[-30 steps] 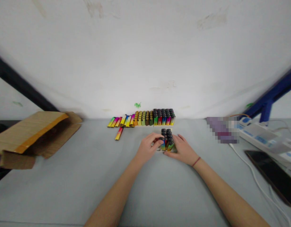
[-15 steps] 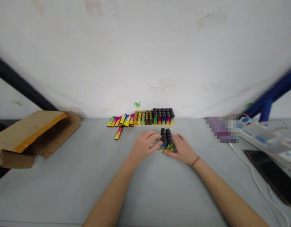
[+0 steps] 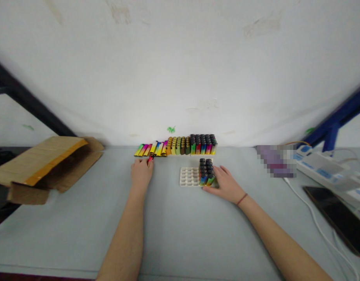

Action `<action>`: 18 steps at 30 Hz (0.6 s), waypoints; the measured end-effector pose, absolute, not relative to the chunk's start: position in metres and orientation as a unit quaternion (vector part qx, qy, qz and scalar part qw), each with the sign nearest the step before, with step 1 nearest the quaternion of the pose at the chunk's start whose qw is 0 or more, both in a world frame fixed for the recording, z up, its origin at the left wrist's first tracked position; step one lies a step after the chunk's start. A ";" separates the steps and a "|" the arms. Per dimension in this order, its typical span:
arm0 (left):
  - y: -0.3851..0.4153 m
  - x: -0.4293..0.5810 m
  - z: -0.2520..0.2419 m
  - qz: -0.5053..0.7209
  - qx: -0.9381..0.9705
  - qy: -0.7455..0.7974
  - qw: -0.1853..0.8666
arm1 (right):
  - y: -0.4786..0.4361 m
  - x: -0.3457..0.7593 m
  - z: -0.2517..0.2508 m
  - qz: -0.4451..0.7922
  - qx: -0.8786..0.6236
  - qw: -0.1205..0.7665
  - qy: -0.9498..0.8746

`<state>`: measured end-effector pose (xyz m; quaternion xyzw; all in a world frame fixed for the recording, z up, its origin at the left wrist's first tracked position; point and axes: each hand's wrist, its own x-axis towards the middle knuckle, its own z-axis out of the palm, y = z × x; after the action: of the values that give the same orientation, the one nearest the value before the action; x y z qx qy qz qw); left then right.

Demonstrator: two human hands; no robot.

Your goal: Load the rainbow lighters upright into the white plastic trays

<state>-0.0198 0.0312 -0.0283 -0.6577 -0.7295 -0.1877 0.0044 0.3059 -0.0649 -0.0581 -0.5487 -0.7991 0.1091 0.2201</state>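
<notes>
My left hand [image 3: 141,172] lies over a loose red-and-yellow lighter [image 3: 151,159] on the grey table, fingers curled onto it. My right hand [image 3: 225,183] rests against the right side of a white slotted tray [image 3: 188,176], fingers around several upright black-capped lighters [image 3: 206,171] standing in the tray's right part. The tray's left slots show bare. Behind, by the wall, runs a row of colourful lighters lying flat [image 3: 152,149] and a block of standing lighters [image 3: 197,144].
An open cardboard box [image 3: 42,164] lies on its side at the left. At the right are a blurred purple item [image 3: 273,160], a white power strip [image 3: 328,169] with cables, and a dark phone [image 3: 339,214]. A white wall rises behind.
My left hand left the tray and moved left and back onto the loose lighter, uncovering the tray's bare slots. My right hand stayed at the tray.
</notes>
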 end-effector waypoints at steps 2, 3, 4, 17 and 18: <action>0.031 -0.020 -0.029 -0.175 -0.669 -0.723 -0.003 | -0.065 0.306 -0.058 0.107 -0.547 0.222 -0.800; 0.031 -0.021 -0.028 -0.172 -0.670 -0.722 -0.014 | -0.065 0.306 -0.058 0.106 -0.546 0.222 -0.801; 0.032 -0.022 -0.027 -0.167 -0.668 -0.725 -0.028 | -0.065 0.306 -0.058 0.105 -0.545 0.223 -0.801; 0.027 -0.004 -0.002 -0.475 -0.541 -0.530 -0.448 | -0.065 0.307 -0.061 0.095 -0.545 0.222 -0.803; 0.024 0.001 0.000 -0.489 -0.530 -0.510 -0.469 | -0.065 0.307 -0.061 0.093 -0.546 0.222 -0.803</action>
<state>0.0008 0.0244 -0.0001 -0.5298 -0.5101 -0.4893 -0.4687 0.3072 -0.0647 -0.0613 -0.5458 -0.8026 0.0935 0.2217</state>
